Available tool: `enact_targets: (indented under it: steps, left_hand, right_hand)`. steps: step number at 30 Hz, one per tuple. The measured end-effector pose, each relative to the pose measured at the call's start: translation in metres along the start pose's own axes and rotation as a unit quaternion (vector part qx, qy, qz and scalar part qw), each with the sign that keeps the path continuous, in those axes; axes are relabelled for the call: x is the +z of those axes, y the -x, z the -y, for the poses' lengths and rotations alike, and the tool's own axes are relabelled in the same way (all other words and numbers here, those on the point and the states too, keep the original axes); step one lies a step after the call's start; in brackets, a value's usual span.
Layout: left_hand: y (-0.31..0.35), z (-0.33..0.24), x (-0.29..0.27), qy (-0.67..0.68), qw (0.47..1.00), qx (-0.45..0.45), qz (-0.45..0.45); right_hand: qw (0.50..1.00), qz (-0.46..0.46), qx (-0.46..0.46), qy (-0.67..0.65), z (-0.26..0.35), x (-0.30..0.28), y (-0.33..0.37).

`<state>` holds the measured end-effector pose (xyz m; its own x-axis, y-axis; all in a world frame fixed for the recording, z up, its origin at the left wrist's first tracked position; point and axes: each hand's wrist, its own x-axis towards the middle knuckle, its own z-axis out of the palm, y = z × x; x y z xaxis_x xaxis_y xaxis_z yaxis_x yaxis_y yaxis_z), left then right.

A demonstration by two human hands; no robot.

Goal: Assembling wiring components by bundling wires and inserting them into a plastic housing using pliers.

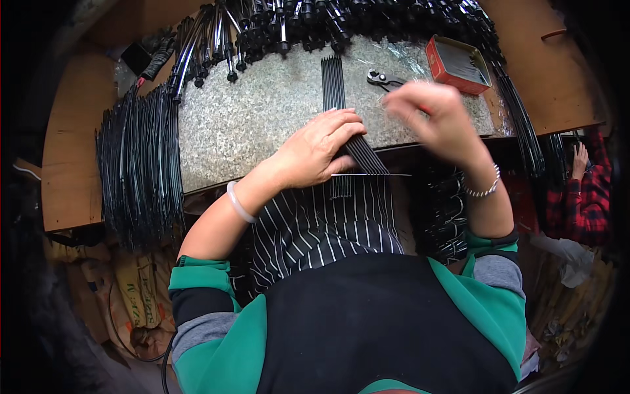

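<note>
My left hand (321, 146) lies over a flat row of thin black rods (333, 85), its fingers and thumb closed around them. The rods look like umbrella ribs and run side by side across the edge of the stone slab toward my lap. Through or against their near ends passes a thin straight wire (401, 175), with short wire ends hanging below it. Raised to the right, my right hand (430, 118) is bent and smeared by motion; whether anything is in its fingers cannot be made out. Pliers (384, 79) lie just beyond it, partly covered.
A speckled stone slab (243, 118) tops the wooden bench (69, 151). Black rod bundles (139, 164) hang at left, and metal shafts with black fittings (282, 26) line the back. A red box (462, 65) holds thin pieces. Far right, another person's hand (580, 161) shows.
</note>
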<state>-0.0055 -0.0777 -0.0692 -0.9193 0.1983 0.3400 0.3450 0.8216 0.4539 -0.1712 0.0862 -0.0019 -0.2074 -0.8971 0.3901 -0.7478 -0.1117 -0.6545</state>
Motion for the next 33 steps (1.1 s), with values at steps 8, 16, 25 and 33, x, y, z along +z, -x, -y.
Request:
enact_targets:
  steps: [8, 16, 25, 33]
  left_hand:
    - [0.004, -0.034, -0.014, -0.067, 0.983, -0.013, 0.173]
    - [0.019, -0.036, 0.024, -0.150, 0.986, 0.062, -0.026]
    - [0.044, -0.084, -0.028, 0.185, 0.972, 0.074, -0.120]
    - [0.061, -0.081, -0.038, 0.139, 0.989, 0.033, -0.048]
  right_hand:
    - [0.923, -0.010, 0.264, 0.280, -0.142, -0.101, -0.004]
    - [0.909, -0.057, 0.184, 0.369, -0.139, -0.098, 0.005]
    - [0.910, -0.022, 0.179, 0.373, -0.152, -0.107, 0.003]
    - [0.875, -0.107, 0.069, 0.468, -0.124, -0.096, 0.015]
